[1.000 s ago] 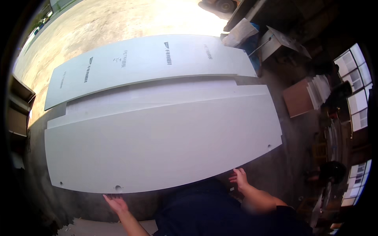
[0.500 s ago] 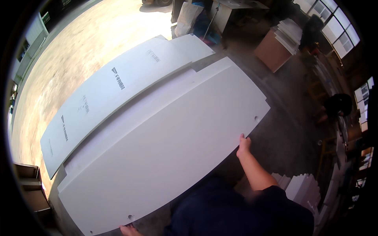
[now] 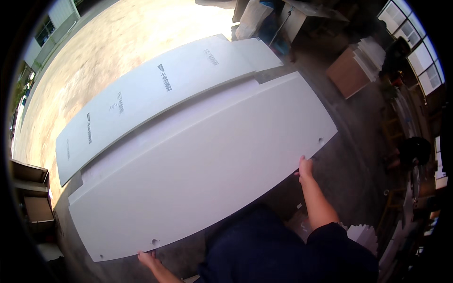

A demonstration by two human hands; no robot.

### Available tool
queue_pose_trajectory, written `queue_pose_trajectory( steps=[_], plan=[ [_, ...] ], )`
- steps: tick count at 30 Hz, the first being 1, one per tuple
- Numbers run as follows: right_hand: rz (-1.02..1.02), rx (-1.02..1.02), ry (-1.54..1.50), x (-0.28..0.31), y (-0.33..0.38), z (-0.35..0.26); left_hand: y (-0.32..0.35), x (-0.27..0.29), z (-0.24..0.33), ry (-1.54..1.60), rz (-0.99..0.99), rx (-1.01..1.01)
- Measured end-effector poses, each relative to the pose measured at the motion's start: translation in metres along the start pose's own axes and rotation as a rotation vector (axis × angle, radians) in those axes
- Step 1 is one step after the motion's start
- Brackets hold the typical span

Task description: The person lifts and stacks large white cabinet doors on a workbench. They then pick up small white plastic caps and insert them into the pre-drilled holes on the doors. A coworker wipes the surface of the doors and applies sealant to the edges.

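A long white panel (image 3: pixel 203 184) with round holes along its near edge lies across the view in front of me. My left hand (image 3: pixel 147 258) grips that near edge toward the left end, close to one of the holes. Farther along the same edge, my right hand (image 3: pixel 305 168) is closed on it, short of the hole at the right end. In both hands the fingers under the panel are mostly hidden. Beyond it lies a pale panel with printed marks (image 3: pixel 141 96), and part of another white board (image 3: pixel 179 115) shows between the two.
Brown and white boards (image 3: pixel 351 70) are stacked at the far right. A table (image 3: pixel 302 21) with a whitish sack (image 3: pixel 255 19) beside it stands at the back. Brown open boxes (image 3: pixel 35 195) are at the left. White sheets with jagged edges (image 3: pixel 362 236) lie by my right elbow.
Both hands keep their hold on the white panel. Its near left end and my left hand appear higher in the view, showing more of my left forearm. The surroundings have shifted rightward.
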State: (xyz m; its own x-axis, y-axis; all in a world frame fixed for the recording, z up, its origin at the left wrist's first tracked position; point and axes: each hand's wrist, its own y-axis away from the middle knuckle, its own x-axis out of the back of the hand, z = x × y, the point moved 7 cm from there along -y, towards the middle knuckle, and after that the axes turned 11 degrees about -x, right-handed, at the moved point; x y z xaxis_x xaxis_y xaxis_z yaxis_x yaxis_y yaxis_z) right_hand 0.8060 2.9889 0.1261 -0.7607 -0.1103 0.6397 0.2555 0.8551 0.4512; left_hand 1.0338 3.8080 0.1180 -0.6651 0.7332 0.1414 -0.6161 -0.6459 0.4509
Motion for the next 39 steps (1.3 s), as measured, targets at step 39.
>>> queue_pose_trajectory(
  steps=[39],
  plan=[
    [0.289,0.486,0.639,0.035,-0.178,-0.192,0.039,-0.029,0.021,-0.497,0.182,-0.191]
  ],
)
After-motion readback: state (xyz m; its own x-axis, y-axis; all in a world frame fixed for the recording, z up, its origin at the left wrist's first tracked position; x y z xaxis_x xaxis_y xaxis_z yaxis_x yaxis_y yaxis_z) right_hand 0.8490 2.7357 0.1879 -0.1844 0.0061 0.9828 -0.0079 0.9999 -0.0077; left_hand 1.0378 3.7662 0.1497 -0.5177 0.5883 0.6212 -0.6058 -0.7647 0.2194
